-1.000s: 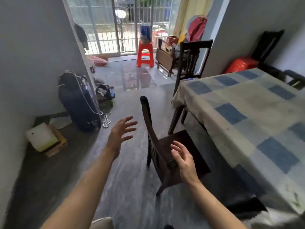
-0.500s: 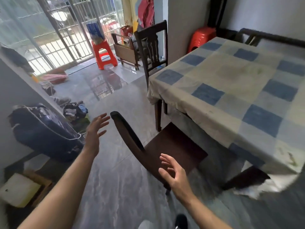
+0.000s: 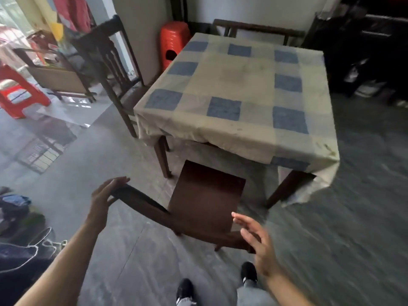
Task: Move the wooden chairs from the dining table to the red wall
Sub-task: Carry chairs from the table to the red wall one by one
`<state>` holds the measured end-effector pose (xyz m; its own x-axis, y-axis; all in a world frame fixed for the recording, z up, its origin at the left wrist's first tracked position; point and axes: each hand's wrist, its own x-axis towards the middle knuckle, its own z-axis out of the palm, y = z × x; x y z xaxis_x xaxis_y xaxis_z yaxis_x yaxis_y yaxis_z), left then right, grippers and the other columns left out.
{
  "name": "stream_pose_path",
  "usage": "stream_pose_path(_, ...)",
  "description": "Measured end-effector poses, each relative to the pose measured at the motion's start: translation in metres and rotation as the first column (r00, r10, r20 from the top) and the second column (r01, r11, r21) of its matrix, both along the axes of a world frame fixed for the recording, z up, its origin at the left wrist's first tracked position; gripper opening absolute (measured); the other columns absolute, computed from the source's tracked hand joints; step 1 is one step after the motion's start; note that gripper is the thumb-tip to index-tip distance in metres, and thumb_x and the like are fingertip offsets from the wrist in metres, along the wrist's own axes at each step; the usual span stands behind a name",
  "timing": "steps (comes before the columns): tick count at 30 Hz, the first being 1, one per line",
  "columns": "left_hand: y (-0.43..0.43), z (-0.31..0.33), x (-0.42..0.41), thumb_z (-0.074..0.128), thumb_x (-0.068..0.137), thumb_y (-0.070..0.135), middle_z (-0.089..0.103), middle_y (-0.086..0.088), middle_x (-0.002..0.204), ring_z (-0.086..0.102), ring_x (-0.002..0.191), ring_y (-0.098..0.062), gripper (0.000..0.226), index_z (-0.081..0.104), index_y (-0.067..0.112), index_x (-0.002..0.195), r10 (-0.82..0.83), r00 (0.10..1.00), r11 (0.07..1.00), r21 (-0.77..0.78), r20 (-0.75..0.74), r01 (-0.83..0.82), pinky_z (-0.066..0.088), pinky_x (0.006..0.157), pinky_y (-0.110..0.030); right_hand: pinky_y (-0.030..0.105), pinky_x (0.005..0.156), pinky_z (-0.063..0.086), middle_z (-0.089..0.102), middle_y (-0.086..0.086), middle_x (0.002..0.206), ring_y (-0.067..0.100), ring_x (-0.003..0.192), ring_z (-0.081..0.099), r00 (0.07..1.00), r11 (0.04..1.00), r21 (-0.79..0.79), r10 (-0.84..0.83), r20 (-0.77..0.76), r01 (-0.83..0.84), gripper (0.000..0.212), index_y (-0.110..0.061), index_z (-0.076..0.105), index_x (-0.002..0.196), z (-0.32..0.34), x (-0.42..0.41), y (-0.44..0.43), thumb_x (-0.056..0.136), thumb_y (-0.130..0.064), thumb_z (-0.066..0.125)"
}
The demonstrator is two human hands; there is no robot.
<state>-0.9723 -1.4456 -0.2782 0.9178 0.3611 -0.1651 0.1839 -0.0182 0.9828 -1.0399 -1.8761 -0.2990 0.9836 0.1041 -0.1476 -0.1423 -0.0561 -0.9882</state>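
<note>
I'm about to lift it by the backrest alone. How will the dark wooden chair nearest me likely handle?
The chair looks like solid dark wood, so probably rigid and fairly heavy. Lifted by the top rail, where the left hand and right hand are, the seat will likely swing down. Its glossy finish may be somewhat slippery.

Daylight enters from 10 o'clock, overexposed there; glare patches on glossy floor (image 3: 55, 149) at 9 o'clock. Room dims toward 2 o'clock, dark furniture (image 3: 364, 51) nearly black. Motion blur throughout, heaviest at 3–5 o'clock edge. Wide-angle bending of tablecloth (image 3: 242, 89) edges and walls. Soft shadow under table
</note>
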Motion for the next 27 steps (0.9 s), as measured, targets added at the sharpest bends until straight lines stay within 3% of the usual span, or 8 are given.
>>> stream_pose_path(4, 0.0, -0.007, 0.017, 0.058, 0.083, 0.026, 0.08, -0.005, 0.109, 0.07, 0.11, -0.023, 0.027, 0.083, 0.02, 0.09, -0.111, 0.993, 0.984, -0.131, 0.051, 0.117, 0.05, 0.09, -0.034, 0.037, 0.114, 0.04, 0.069, -0.001, 0.137, 0.017, 0.136, 0.057, 0.997, 0.997, 0.026, -0.077, 0.022, 0.077, 0.039, -0.017, 0.074, 0.124, -0.003, 0.007, 0.01, 0.091, -0.018, 0.053)
stream_pose_path(8, 0.012, -0.011, 0.032, 0.059, 0.079, 0.018, 0.078, -0.012, 0.116, 0.07, 0.116, -0.027, 0.029, 0.084, 0.013, 0.093, -0.229, 0.973, 0.956, -0.183, 0.029, 0.23, 0.048, 0.096, -0.037, 0.038, 0.112, 0.038, 0.07, 0.006, 0.134, 0.022, 0.135, 0.059, 0.989, 0.988, 0.054, -0.149, 0.022, 0.147, 0.039, -0.013, 0.078, 0.117, -0.012, 0.01, 0.011, 0.091, -0.014, 0.05)
stream_pose_path(11, 0.009, -0.015, 0.038, 0.061, 0.076, 0.014, 0.081, -0.011, 0.096, 0.073, 0.107, -0.03, 0.019, 0.078, 0.01, 0.069, -0.227, 0.974, 0.959, -0.168, 0.015, 0.226, 0.049, 0.093, -0.038, 0.031, 0.099, 0.051, 0.079, 0.015, 0.109, 0.027, 0.111, 0.072, 0.98, 0.978, 0.082, -0.197, 0.024, 0.194, 0.034, -0.007, 0.082, 0.095, -0.013, 0.012, 0.013, 0.088, -0.014, 0.049)
stream_pose_path(14, 0.005, -0.021, 0.038, 0.059, 0.073, 0.012, 0.066, -0.005, 0.061, 0.071, 0.075, -0.025, 0.023, 0.064, 0.013, 0.05, -0.157, 0.987, 0.968, -0.193, 0.026, 0.16, 0.045, 0.085, -0.041, 0.026, 0.073, 0.054, 0.072, 0.018, 0.068, 0.026, 0.07, 0.071, 0.965, 0.96, 0.113, -0.262, 0.025, 0.257, 0.034, -0.003, 0.072, 0.062, -0.015, 0.013, 0.015, 0.083, -0.016, 0.048)
stream_pose_path(18, -0.009, -0.012, 0.048, 0.055, 0.072, 0.012, 0.058, -0.002, 0.058, 0.058, 0.07, -0.026, 0.023, 0.061, 0.015, 0.05, -0.186, 0.98, 0.96, -0.197, 0.075, 0.197, 0.04, 0.079, -0.044, 0.026, 0.064, 0.049, 0.059, 0.029, 0.059, 0.027, 0.06, 0.064, 0.925, 0.918, 0.191, -0.37, 0.085, 0.349, 0.034, -0.006, 0.058, 0.048, -0.001, 0.026, 0.002, 0.078, -0.013, 0.043)
stream_pose_path(22, -0.057, 0.029, 0.075, 0.06, 0.061, 0.023, 0.057, -0.004, 0.058, 0.053, 0.066, -0.027, 0.013, 0.062, 0.014, 0.052, -0.291, 0.941, 0.931, -0.176, 0.173, 0.32, 0.043, 0.074, -0.038, 0.027, 0.06, 0.048, 0.054, 0.028, 0.058, 0.031, 0.057, 0.059, 0.826, 0.817, 0.28, -0.551, 0.117, 0.505, 0.032, -0.004, 0.054, 0.048, 0.027, 0.025, -0.042, 0.075, -0.015, 0.04)
stream_pose_path(27, -0.148, 0.06, 0.1, 0.061, 0.058, 0.026, 0.055, -0.008, 0.057, 0.05, 0.06, -0.026, 0.018, 0.058, 0.009, 0.053, -0.375, 0.898, 0.881, -0.214, 0.23, 0.422, 0.041, 0.059, -0.031, 0.024, 0.057, 0.047, 0.058, 0.022, 0.053, 0.03, 0.054, 0.057, 0.658, 0.689, 0.273, -0.724, 0.207, 0.672, 0.03, -0.007, 0.055, 0.048, 0.053, -0.015, -0.104, 0.072, -0.017, 0.041)
